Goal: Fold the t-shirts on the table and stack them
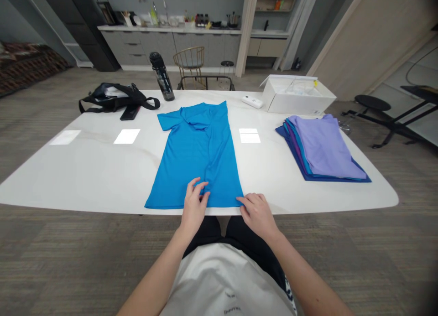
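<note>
A blue T-shirt (185, 158) lies on the white table, its right side folded inward and its left sleeve spread out. The hem runs close along the table's near edge. Over the lower middle of the shirt is my left hand (195, 202), fingers curved and apart, with no cloth gripped. My right hand (256, 212) is at the shirt's lower right corner, index finger and thumb closed on the hem there.
Folded clothes in purple and blue (325, 145) are stacked at the right. Behind them stands an open white box (297, 97), with a small white device (252, 101) beside it. A black bottle (162, 78), a black bag (114, 97) and a phone (130, 112) occupy the far left.
</note>
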Demonstrator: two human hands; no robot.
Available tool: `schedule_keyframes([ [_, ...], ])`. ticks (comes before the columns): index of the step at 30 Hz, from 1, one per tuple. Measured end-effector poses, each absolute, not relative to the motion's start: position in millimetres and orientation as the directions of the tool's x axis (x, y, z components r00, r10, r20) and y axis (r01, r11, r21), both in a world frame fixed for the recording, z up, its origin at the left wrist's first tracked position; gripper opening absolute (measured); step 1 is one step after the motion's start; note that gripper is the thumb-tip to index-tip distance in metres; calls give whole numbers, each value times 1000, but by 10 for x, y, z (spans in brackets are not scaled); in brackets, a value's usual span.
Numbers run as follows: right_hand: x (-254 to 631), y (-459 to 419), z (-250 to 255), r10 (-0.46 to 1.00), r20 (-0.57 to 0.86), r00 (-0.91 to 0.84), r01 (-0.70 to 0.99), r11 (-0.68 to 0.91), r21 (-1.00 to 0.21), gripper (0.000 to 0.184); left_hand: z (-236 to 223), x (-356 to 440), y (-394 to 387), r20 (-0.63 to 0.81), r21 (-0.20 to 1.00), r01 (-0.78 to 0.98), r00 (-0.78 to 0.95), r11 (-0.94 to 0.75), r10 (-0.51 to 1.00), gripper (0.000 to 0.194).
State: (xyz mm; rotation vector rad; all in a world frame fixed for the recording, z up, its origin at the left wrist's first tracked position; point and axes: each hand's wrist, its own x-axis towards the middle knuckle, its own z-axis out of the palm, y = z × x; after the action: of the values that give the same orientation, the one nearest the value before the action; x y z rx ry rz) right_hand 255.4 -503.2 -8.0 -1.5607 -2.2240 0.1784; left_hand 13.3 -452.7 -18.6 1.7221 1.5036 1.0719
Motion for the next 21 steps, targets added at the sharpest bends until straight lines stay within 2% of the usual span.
schedule_keyframes([
  [6,2579,-5051,-48,920,285,-267,850,365,-379,30,-72,125,-4508,128,910,391,43,-135,991,28],
  [10,2588,-5103,-55,923,285,-259,855,356,-377,23,-76,83,-4532,170,841,512,54,-174,984,30],
  [12,2596,-5128,-51,922,287,-260,852,359,-382,18,-67,74,-4565,210,758,613,95,-224,973,30],
  [15,2594,-5071,-9,919,279,-279,840,374,-393,19,-12,85,-4539,283,558,758,210,-339,936,27],
  [18,2537,-4798,77,914,249,-321,833,397,-385,24,40,130,-4343,284,386,786,396,-483,873,28],
  [21,2426,-4353,158,901,206,-382,828,433,-357,20,62,193,-4096,217,247,775,540,-581,813,30],
])
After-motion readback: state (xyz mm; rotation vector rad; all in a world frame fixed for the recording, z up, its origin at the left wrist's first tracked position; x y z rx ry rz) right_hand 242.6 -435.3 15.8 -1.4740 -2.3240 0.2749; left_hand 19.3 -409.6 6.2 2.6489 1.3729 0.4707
